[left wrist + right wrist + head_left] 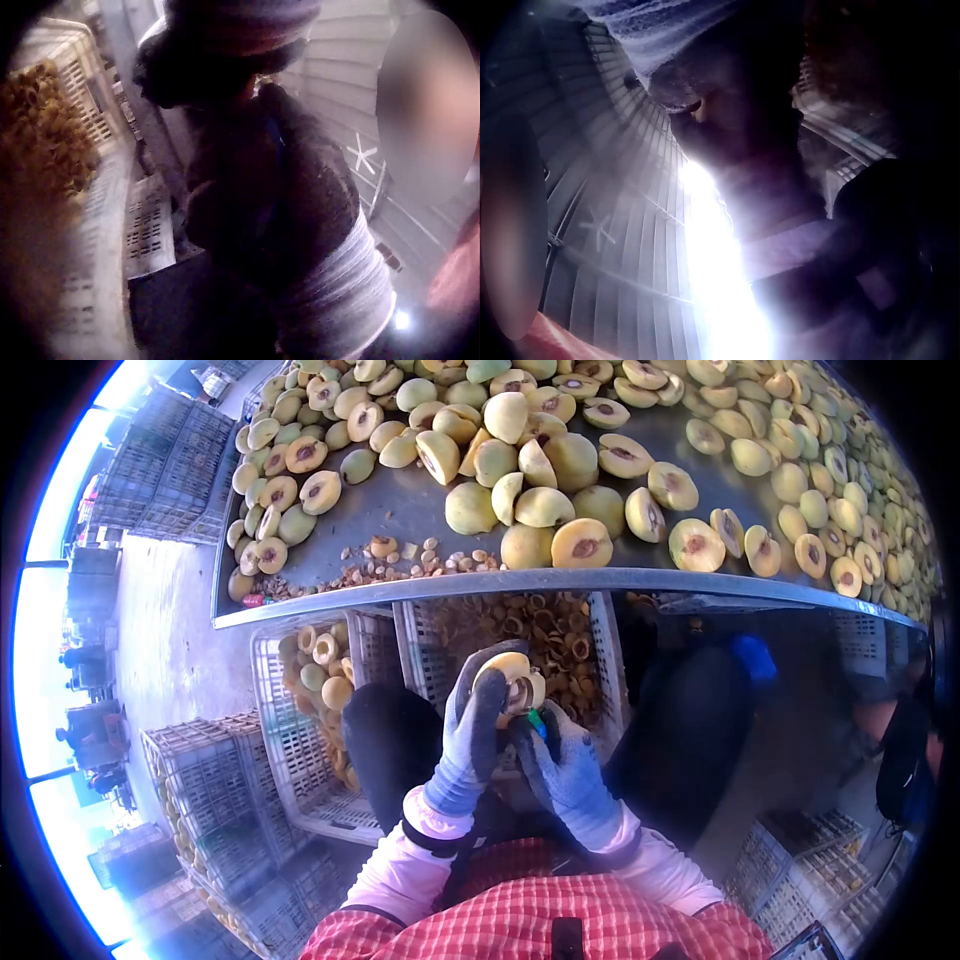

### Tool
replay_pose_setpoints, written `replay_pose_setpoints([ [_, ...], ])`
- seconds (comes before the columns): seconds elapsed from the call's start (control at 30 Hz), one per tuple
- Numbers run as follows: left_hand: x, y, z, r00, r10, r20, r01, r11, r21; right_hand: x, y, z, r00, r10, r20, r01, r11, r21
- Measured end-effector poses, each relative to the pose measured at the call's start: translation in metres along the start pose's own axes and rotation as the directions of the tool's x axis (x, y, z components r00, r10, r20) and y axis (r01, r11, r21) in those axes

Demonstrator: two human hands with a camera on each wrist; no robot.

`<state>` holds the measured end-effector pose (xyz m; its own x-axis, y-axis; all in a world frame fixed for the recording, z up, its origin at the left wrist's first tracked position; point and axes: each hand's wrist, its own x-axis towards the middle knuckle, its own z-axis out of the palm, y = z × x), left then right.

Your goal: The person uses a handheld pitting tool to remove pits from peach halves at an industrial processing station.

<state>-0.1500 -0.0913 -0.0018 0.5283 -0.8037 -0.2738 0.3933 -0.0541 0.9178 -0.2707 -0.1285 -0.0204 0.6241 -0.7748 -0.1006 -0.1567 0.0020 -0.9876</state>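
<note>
My gloved left hand (470, 725) grips a yellow peach half (522, 694) above the crate between the knees. Its cut face and dark hollow show in the head view. Just right of it, my gloved right hand (573, 772) holds a small tool with a green and blue handle (538, 724) close against the fruit. The tool's working end is hidden by the fruit and fingers. Both wrist views are dark; the left glove (277, 180) and the right glove (735, 112) hide the fruit there almost wholly.
Ahead stands a metal table (400, 510) heaped with halved peaches (590, 460), its rim (480, 582) crossing beyond the hands. Loose pits (430, 565) lie along it. Below are a crate of brown scraps (410, 650) and a crate of peach pieces (285, 760). Stacked crates (220, 800) stand left.
</note>
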Motion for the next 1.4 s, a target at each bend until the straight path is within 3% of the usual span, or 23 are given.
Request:
replay_pose_setpoints([
  [0.1, -0.01, -0.002, 0.01, 0.991, 0.106, -0.077, -0.091, 0.98, 0.177, -0.01, 0.001, -0.002, 1.0, 0.015, -0.008, -0.015, 1.0, 0.016],
  [0.13, -0.011, -0.004, 0.015, 0.971, 0.222, -0.085, -0.191, 0.942, 0.276, -0.011, -0.002, -0.004, 1.0, 0.028, -0.013, -0.028, 0.999, 0.032],
  [0.23, -0.011, 0.001, 0.018, 0.98, 0.193, -0.055, -0.167, 0.935, 0.313, -0.01, -0.008, -0.009, 0.997, -0.045, -0.069, 0.046, 0.999, 0.007],
  [0.3, -0.011, 0.003, 0.015, 0.987, 0.16, -0.012, -0.149, 0.944, 0.293, -0.008, -0.021, -0.022, 0.969, -0.173, -0.176, 0.143, 0.975, -0.171],
  [0.37, -0.014, 0.014, 0.015, 0.987, 0.144, 0.069, -0.158, 0.934, 0.32, 0.002, -0.028, -0.038, 0.977, 0.178, -0.115, -0.168, 0.982, 0.087],
  [0.4, -0.017, 0.022, 0.019, 0.992, 0.074, 0.1, -0.109, 0.91, 0.401, 0.005, -0.027, -0.037, 0.984, 0.103, -0.145, -0.084, 0.988, 0.132],
  [0.43, -0.017, 0.015, 0.016, 0.981, 0.117, 0.157, -0.177, 0.872, 0.456, 0.006, -0.024, -0.035, 0.983, 0.033, -0.18, -0.001, 0.985, 0.175],
  [0.5, -0.018, 0.009, 0.014, 0.974, 0.163, 0.157, -0.219, 0.855, 0.47, 0.004, -0.015, -0.032, 0.961, -0.185, -0.204, 0.179, 0.983, -0.047],
  [0.53, -0.02, 0.003, 0.013, 0.981, 0.15, 0.123, -0.19, 0.876, 0.443, 0.002, -0.014, -0.032, 0.977, -0.141, -0.159, 0.135, 0.99, -0.047],
  [0.67, -0.037, -0.023, 0.013, 0.987, 0.154, -0.039, -0.135, 0.943, 0.306, -0.013, -0.018, -0.031, 0.953, -0.255, -0.161, 0.2, 0.935, -0.294],
  [0.7, -0.042, -0.029, 0.016, 0.981, 0.17, -0.089, -0.141, 0.954, 0.265, -0.018, -0.021, -0.029, 0.95, -0.285, -0.131, 0.239, 0.929, -0.283],
  [0.77, -0.042, -0.051, 0.006, 0.973, 0.064, -0.224, -0.031, 0.989, 0.147, -0.031, -0.03, -0.023, 0.937, -0.344, -0.065, 0.318, 0.913, -0.256],
  [0.8, -0.04, -0.045, 0.002, 0.968, 0.181, -0.173, -0.097, 0.908, 0.408, -0.033, -0.024, -0.02, 0.948, -0.305, -0.092, 0.281, 0.937, -0.208],
  [0.87, -0.035, -0.032, 0.005, 0.966, -0.02, -0.257, 0.011, 0.999, -0.036, -0.033, -0.021, -0.026, 0.987, -0.073, -0.145, 0.066, 0.997, -0.049],
  [0.9, -0.036, -0.027, 0.005, 0.977, 0.048, -0.206, -0.03, 0.996, 0.087, -0.033, -0.018, -0.031, 0.989, 0.017, -0.147, -0.017, 1.0, 0.004],
  [0.93, -0.037, -0.02, 0.006, 0.981, 0.115, -0.154, -0.083, 0.976, 0.204, -0.035, -0.007, -0.03, 0.998, -0.009, -0.064, 0.013, 0.999, 0.051],
  [0.97, -0.04, -0.012, 0.011, 0.988, -0.036, -0.15, 0.038, 0.999, 0.009, -0.037, -0.003, -0.028, 0.996, -0.065, -0.069, 0.061, 0.997, -0.055],
  [1.03, -0.044, -0.012, 0.023, 0.989, 0.107, -0.101, -0.091, 0.984, 0.15, -0.039, -0.002, -0.023, 0.983, -0.175, -0.064, 0.151, 0.95, -0.274],
  [1.07, -0.046, -0.014, 0.026, 0.99, 0.076, -0.117, -0.068, 0.995, 0.074, -0.04, -0.002, -0.025, 0.989, -0.143, -0.047, 0.123, 0.949, -0.291],
  [1.2, -0.048, -0.013, 0.043, 0.953, 0.225, -0.203, -0.19, 0.966, 0.176, -0.044, 0.001, -0.02, 0.982, -0.156, -0.111, 0.125, 0.962, -0.243],
  [1.27, -0.046, -0.018, 0.041, 0.954, 0.225, -0.196, -0.194, 0.967, 0.165, -0.045, -0.001, -0.02, 0.976, -0.179, -0.126, 0.149, 0.964, -0.219],
  [1.4, -0.041, -0.021, 0.035, 0.976, 0.139, -0.166, -0.114, 0.982, 0.152, -0.044, -0.005, -0.029, 0.996, -0.083, -0.014, 0.08, 0.989, -0.127],
])
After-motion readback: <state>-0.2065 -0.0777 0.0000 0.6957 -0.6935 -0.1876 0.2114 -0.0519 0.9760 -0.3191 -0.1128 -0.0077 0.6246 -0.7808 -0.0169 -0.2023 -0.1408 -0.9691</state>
